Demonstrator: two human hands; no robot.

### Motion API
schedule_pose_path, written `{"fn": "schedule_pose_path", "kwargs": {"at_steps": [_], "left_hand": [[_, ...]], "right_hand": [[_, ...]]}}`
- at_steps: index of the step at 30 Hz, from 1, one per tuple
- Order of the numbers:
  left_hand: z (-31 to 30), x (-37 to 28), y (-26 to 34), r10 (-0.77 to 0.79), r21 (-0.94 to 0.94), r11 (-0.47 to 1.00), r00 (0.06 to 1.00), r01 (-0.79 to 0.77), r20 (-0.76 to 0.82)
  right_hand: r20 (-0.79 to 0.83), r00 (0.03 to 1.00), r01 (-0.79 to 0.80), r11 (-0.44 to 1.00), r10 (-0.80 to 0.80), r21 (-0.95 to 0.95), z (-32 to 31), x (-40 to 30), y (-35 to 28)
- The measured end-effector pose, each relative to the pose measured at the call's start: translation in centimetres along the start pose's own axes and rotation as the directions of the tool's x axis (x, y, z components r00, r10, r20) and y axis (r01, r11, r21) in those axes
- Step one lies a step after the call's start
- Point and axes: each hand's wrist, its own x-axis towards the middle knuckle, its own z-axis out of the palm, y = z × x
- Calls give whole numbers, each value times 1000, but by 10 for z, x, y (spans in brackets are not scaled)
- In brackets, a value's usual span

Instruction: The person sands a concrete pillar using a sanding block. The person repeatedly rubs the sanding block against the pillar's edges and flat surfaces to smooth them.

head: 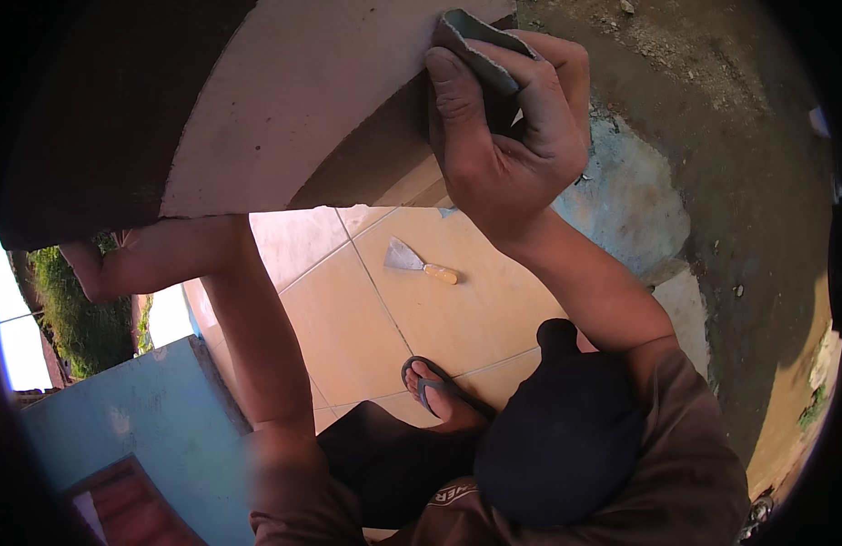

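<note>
My right hand (523, 130) pinches a folded piece of grey-green sandpaper (485, 51) between thumb and fingers. It is raised against the edge of a pinkish painted panel or ledge (277, 102), whose exact kind I cannot tell. My left hand (103, 263) reaches to the dark underside or end of that same structure at the far left; its fingertips are hidden behind it, so its grip does not show. A putty knife (421, 261) with a metal blade and a yellowish handle lies on the tiled floor (339, 314) below, between my forearms.
My sandalled foot (434, 392) stands on the tiles. A light-blue wall (148, 409) is at the lower left, with greenery (79, 314) beyond. On the right are a worn blue-painted surface (625, 191) and bare ground (748, 225) with small stones.
</note>
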Motion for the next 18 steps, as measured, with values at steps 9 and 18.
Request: {"fn": "schedule_pose_path", "kwargs": {"at_steps": [9, 18], "left_hand": [[-1, -2, 0, 135, 241, 965, 985, -106, -107], [-7, -7, -3, 123, 245, 965, 985, -89, -124]], "right_hand": [[-72, 995, 74, 997, -73, 5, 6, 8, 5], [-33, 997, 63, 998, -64, -15, -2, -7, 12]]}}
